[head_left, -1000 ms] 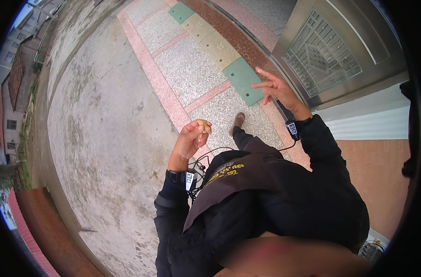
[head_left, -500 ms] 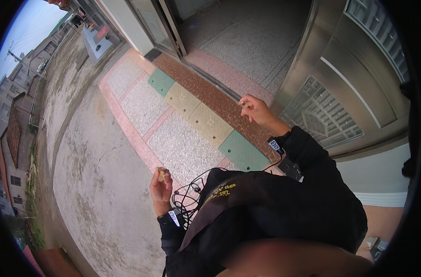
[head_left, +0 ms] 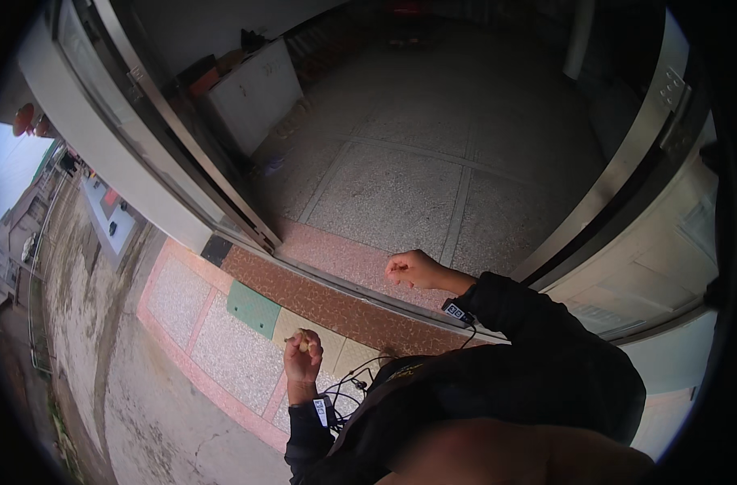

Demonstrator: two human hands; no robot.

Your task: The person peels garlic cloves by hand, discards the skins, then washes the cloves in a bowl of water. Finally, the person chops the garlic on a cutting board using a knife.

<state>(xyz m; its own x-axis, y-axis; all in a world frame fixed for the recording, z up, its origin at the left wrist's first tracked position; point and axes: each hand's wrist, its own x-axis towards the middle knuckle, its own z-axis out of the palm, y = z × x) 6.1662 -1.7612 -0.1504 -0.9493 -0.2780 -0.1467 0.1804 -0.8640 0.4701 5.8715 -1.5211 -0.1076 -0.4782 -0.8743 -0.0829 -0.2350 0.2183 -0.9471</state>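
My left hand (head_left: 303, 360) is closed, palm up, round a small pale tan, lumpy thing (head_left: 305, 343) whose kind I cannot make out. It is held above the tan ramp tiles (head_left: 351, 356) before the doorway. My right hand (head_left: 412, 269) is held out over the pinkish strip of floor at the threshold. Its fingers are curled in and pressed together, and whatever they hold, if anything, is hidden. Both wrists carry small dark devices with pale labels, and black cables (head_left: 357, 382) hang in front of my dark jacket.
A metal door frame (head_left: 619, 190) stands at the right, sliding glass door panels (head_left: 142, 121) at the left. Inside the dim room is a white cabinet (head_left: 257, 95) with things on top. A green ramp tile (head_left: 253, 309) lies at the step; a light table (head_left: 109, 217) stands outside at the far left.
My view has turned toward the doorway, and more of the room inside shows. The left hand keeps the tan thing. My right hand's fingers have curled in more.
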